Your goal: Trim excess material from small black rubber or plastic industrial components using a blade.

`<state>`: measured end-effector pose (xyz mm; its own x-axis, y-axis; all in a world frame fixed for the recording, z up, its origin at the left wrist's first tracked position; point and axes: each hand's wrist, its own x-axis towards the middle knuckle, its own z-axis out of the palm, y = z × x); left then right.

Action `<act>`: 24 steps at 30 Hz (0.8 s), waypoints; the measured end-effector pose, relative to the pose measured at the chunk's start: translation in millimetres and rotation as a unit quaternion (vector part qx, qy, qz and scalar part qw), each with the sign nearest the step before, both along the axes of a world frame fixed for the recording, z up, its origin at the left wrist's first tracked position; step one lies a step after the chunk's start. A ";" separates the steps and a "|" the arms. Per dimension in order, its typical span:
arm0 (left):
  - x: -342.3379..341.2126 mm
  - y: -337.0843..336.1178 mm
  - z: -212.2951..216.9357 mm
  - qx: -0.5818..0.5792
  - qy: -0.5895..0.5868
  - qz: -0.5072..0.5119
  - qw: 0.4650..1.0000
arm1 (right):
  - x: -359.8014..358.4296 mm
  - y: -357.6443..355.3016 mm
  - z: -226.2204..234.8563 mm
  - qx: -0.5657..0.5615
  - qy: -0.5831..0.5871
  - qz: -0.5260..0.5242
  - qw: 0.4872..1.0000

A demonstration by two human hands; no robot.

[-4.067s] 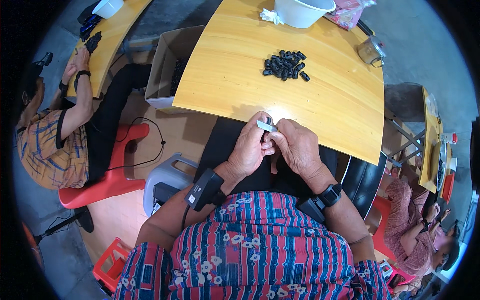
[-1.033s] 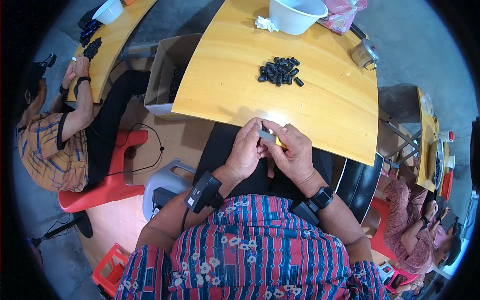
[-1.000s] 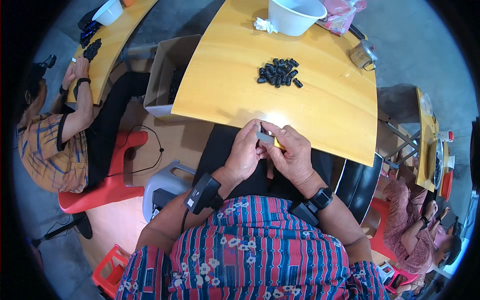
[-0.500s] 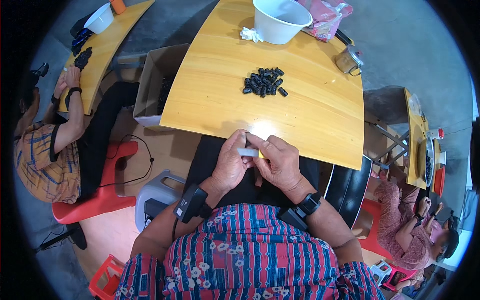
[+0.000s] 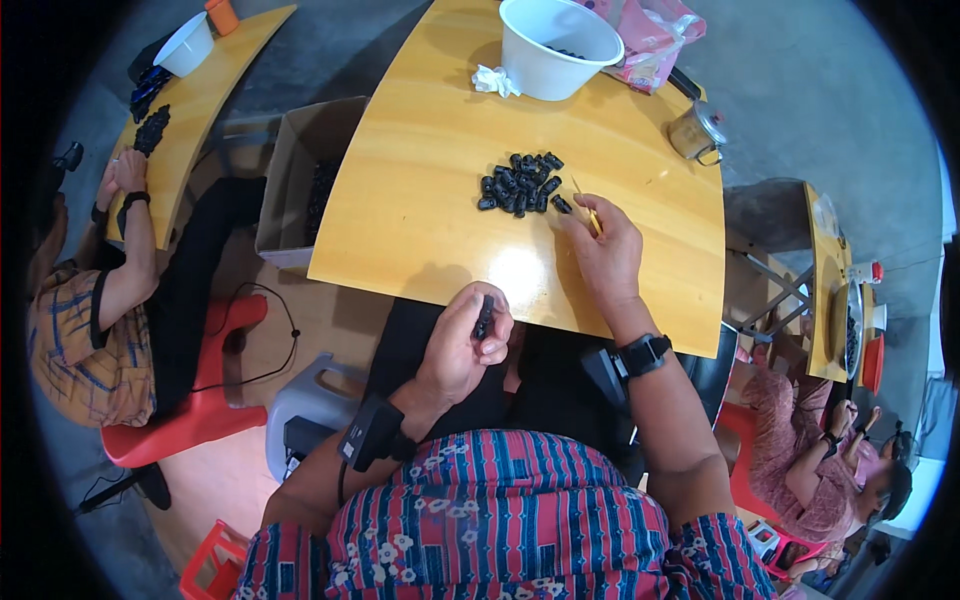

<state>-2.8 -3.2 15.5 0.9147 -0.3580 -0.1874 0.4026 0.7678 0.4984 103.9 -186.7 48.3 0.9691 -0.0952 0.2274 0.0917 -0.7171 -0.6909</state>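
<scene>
My left hand [image 5: 462, 340], held above my lap near the table's front edge, is closed around a small black ribbed cylindrical part [image 5: 484, 317]. My right hand [image 5: 608, 250] is out over the table with a yellow-handled blade [image 5: 595, 222] tucked in its fingers; the blade is seen nearly edge-on. Its fingertips meet a single black part [image 5: 562, 204] at the right rim of the pile; whether they pinch it I cannot tell. The pile of similar black parts [image 5: 516, 184] lies loose on the yellow wooden table [image 5: 420, 200].
A white tub [image 5: 520, 50] with black parts inside stands at the far side, beside crumpled white tissue [image 5: 492, 80] and a pink plastic bag [image 5: 655, 45]. A lidded cup [image 5: 697, 132] is at the right. An open cardboard box [image 5: 285, 180] sits left. People work at side tables.
My hands were together at the table edge with the blade between them. Now the right has moved forward and right to the pile, while the left stays back showing the black part.
</scene>
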 end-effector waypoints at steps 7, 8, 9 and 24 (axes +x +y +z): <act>1.4 1.3 4.4 0.002 0.002 -0.018 1.000 | 6.3 7.2 5.0 -0.068 0.045 -0.013 0.997; 1.5 1.0 3.7 0.004 0.003 -0.019 1.000 | 6.6 6.8 4.1 -0.067 0.045 -0.012 0.997; 1.5 0.5 3.1 0.005 0.003 -0.021 1.000 | 6.6 5.4 2.5 -0.069 0.052 -0.009 0.996; -5.2 -1.6 1.7 0.072 -0.037 0.021 0.997 | -49.0 7.6 2.1 -0.039 0.000 0.128 0.991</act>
<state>-8.0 -4.8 17.2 0.9412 -0.2942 -0.1659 0.3305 0.7012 0.6317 54.9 -179.1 50.4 0.9593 0.1714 0.2242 0.2772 -0.7216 -0.6344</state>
